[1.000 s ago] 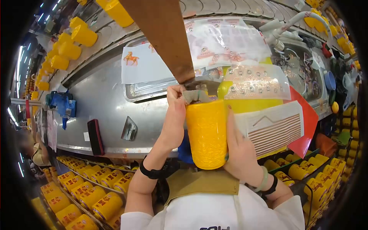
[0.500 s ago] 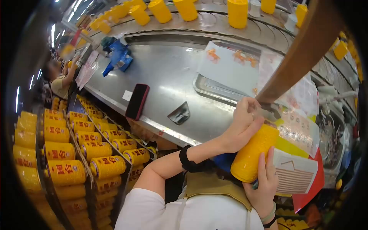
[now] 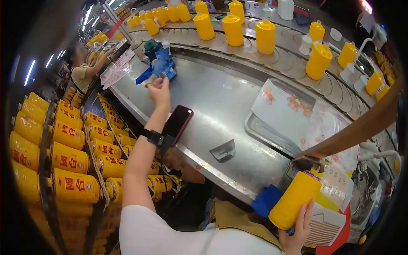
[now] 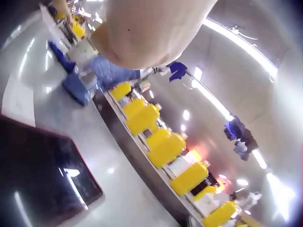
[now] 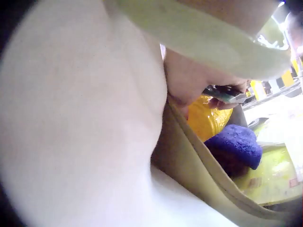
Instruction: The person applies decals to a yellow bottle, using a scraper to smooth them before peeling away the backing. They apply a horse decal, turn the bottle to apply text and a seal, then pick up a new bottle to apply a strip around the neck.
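Left: shelved yellow jars (image 3: pixel 70 159) lined the racks below the steel counter (image 3: pixel 212 97). Centre-left: the left hand (image 3: pixel 160 90) hung above the counter, just beside a blue cloth (image 3: pixel 159 68), with its fingers curled; whether they pinched anything could not be told. A dark phone (image 3: pixel 177 123) lay near its wrist. Lower right: the right hand (image 3: pixel 300 233) grasped a tilted yellow jar (image 3: pixel 293 204) from beneath, off the counter's near edge and touching a blue pad (image 3: pixel 267 199).
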`<state>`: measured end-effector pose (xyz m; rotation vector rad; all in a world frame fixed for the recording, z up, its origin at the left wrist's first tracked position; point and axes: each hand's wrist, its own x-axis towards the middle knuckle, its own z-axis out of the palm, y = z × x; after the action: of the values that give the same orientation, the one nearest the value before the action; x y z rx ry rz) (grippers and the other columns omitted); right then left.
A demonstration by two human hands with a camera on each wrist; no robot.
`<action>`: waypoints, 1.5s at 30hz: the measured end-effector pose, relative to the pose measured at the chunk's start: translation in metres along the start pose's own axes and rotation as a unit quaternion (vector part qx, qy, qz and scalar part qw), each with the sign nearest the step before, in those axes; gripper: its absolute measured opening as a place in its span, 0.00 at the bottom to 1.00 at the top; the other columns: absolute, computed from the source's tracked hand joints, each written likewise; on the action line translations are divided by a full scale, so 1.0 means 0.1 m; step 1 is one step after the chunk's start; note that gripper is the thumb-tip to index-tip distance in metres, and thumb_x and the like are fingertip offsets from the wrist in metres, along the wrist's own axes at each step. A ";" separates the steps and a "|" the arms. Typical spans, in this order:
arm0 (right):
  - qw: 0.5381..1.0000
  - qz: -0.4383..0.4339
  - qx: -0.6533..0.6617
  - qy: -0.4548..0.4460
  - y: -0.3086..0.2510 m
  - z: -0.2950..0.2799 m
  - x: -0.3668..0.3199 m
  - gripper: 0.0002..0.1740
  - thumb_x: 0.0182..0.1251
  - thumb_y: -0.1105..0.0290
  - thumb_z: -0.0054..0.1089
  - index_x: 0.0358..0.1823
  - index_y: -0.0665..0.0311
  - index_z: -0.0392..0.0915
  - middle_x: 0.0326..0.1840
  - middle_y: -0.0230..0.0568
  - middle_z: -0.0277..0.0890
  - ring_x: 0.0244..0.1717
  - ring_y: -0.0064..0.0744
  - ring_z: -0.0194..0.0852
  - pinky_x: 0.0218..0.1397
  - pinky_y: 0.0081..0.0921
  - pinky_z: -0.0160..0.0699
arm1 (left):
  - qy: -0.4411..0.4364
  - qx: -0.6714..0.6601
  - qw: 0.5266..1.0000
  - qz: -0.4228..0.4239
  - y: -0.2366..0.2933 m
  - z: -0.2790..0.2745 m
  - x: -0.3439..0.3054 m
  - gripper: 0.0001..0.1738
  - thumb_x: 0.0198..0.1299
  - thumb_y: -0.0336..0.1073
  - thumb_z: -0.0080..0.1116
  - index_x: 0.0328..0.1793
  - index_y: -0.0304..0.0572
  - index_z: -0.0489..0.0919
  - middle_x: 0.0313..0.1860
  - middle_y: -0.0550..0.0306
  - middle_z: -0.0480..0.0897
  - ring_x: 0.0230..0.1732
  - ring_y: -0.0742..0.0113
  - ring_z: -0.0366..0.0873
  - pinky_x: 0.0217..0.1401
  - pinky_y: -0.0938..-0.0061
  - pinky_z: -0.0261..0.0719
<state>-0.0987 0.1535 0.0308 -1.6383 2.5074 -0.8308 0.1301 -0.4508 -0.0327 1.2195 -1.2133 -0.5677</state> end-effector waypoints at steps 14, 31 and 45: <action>0.993 0.106 0.000 0.043 -0.27 0.03 0.10 0.33 0.64 0.79 0.65 0.74 0.67 0.75 0.75 0.57 0.74 0.33 0.31 0.72 0.33 0.24 0.67 | -0.140 0.392 0.823 0.386 -0.49 0.05 1.99 0.14 0.66 0.31 0.62 0.56 0.35 0.77 0.48 0.36 0.85 0.50 0.34 0.84 0.50 0.49 0.80; 0.988 0.114 -0.078 -0.063 -0.37 -0.14 0.08 0.58 0.38 0.69 0.80 0.80 0.59 0.69 0.86 0.59 0.59 0.38 0.38 0.77 0.44 0.30 0.82 | -0.330 0.342 0.801 0.365 -1.63 0.16 2.81 0.23 0.62 0.19 0.51 0.64 0.27 0.77 0.57 0.29 0.83 0.60 0.30 0.80 0.64 0.52 0.76; 0.989 0.105 -0.072 -0.072 -0.34 -0.08 0.03 0.61 0.38 0.67 0.82 0.82 0.59 0.65 0.87 0.60 0.55 0.41 0.43 0.79 0.46 0.35 0.85 | -0.263 0.240 0.855 0.377 -1.12 0.32 2.25 0.22 0.64 0.20 0.50 0.65 0.28 0.77 0.58 0.30 0.82 0.61 0.30 0.79 0.64 0.53 0.76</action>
<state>-0.0741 0.1438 0.0541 -1.3787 2.6313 -0.5019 0.2021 -0.6926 -0.0512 0.8709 -2.2535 0.0230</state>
